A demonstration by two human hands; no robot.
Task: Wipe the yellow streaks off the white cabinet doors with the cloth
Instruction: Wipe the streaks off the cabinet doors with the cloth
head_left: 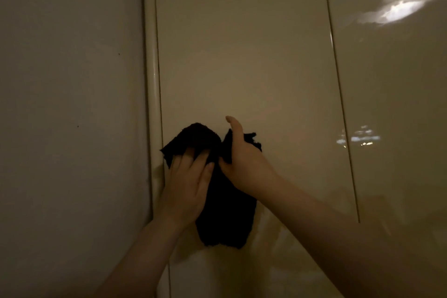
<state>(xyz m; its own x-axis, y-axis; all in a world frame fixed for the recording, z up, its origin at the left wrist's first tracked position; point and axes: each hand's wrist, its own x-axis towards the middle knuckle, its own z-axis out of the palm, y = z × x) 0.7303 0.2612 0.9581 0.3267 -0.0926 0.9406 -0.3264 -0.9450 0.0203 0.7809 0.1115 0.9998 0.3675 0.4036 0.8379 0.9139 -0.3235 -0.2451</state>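
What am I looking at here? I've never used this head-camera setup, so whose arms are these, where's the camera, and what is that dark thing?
There is one picture, taken by a wide-angle camera worn on the person's head, looking forward at their own bare arms. No machine is involved. The left hand and right hand both grip a black cloth, held up in front of a glossy white cabinet door. A second door stands beside it to the right, showing a bright light reflection. To the left is a plain wall and a rounded white trim. The light is dim, so I cannot make out yellow streaks.
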